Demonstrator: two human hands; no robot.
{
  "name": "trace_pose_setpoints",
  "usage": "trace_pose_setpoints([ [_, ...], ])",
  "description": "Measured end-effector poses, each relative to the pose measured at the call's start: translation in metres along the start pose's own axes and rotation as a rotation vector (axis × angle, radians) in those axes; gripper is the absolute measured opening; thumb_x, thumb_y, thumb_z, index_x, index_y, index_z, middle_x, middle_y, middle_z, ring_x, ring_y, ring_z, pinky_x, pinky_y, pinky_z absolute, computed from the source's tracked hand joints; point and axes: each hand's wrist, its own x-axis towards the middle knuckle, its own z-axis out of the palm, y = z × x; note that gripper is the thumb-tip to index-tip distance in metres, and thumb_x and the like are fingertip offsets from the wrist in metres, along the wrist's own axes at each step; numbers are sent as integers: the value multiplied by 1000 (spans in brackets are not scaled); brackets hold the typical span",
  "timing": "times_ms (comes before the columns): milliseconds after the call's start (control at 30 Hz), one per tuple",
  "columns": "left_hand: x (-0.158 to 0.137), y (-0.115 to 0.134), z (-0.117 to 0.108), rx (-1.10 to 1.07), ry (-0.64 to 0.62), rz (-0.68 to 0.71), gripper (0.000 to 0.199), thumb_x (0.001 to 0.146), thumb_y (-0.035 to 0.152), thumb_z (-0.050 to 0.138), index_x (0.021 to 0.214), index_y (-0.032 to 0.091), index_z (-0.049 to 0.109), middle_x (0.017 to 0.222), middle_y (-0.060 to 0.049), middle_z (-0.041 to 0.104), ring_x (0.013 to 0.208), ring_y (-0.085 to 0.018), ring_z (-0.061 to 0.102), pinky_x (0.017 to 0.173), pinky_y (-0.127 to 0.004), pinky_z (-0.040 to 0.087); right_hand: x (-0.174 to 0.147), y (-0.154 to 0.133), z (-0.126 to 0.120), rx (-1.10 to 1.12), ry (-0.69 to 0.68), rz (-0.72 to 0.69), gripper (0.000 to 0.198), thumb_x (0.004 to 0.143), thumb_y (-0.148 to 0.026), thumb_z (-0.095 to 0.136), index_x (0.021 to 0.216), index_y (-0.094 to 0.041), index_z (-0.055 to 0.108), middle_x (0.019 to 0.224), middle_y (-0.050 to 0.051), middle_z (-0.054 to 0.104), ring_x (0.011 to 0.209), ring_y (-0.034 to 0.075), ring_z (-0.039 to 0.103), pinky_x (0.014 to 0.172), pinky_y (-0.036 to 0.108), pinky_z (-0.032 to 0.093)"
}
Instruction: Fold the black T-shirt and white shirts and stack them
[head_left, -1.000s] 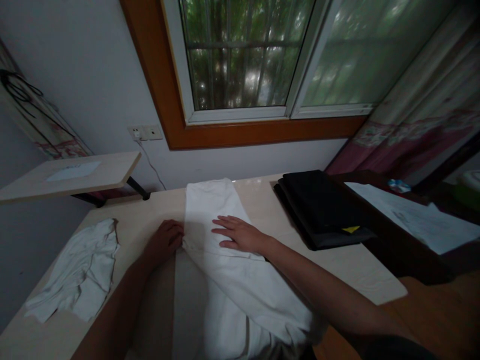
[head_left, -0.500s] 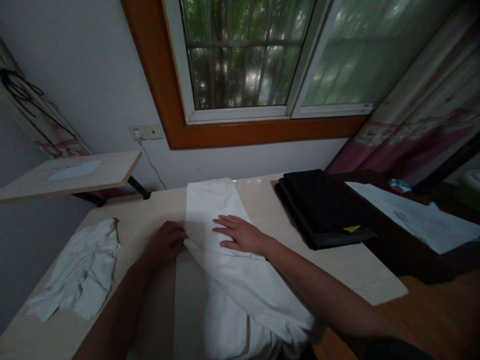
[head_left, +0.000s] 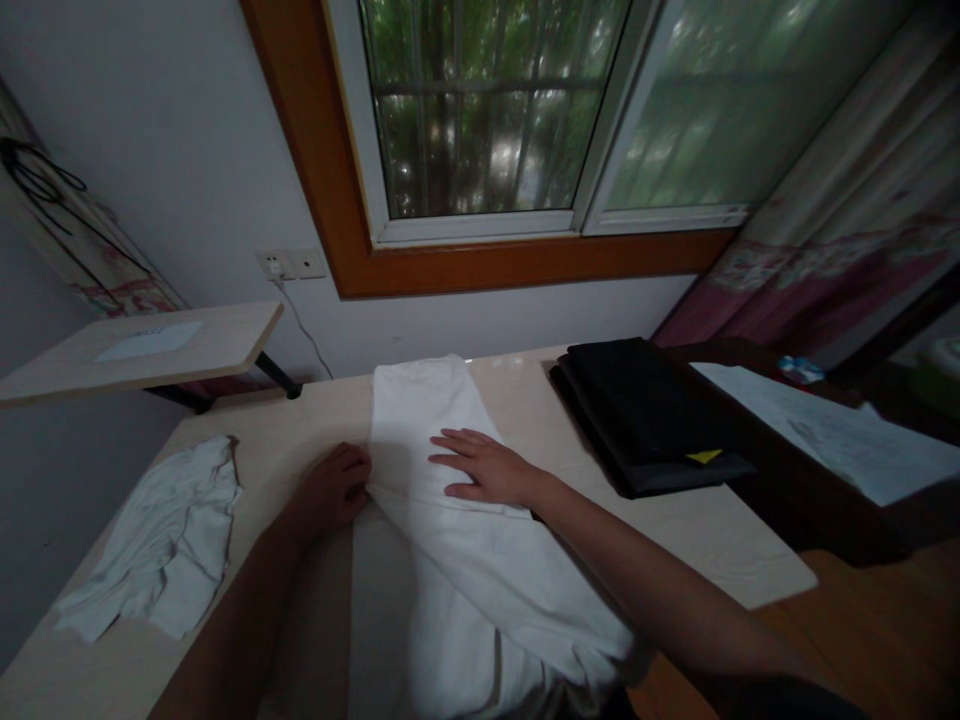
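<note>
Palm down, right hand splays on cloth; left hand curled at its edge, grip unclear.

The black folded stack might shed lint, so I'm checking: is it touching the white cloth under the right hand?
Apart: the head view shows pale tabletop between the black stack and the white cloth.

White fabric is laid along the tabletop and partly covered by the right hand, its fingers spread. The fabric's left edge is met by the left hand, its fingers curled; whether it is pinched cannot be told. A crumpled white cloth is seen at the left, black folded items at the right.
</note>
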Motion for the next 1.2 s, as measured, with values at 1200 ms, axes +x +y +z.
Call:
trace_pose_setpoints([
  [1200, 4, 10, 11, -85, 70, -22, 25, 101, 28, 48, 104, 22, 72, 104, -8, 74, 101, -22, 66, 95, -40, 52, -32, -69, -9, -19, 8, 2, 52, 98, -49, 56, 144, -26, 53, 144, 11, 56, 139, 30, 42, 114, 49, 36],
])
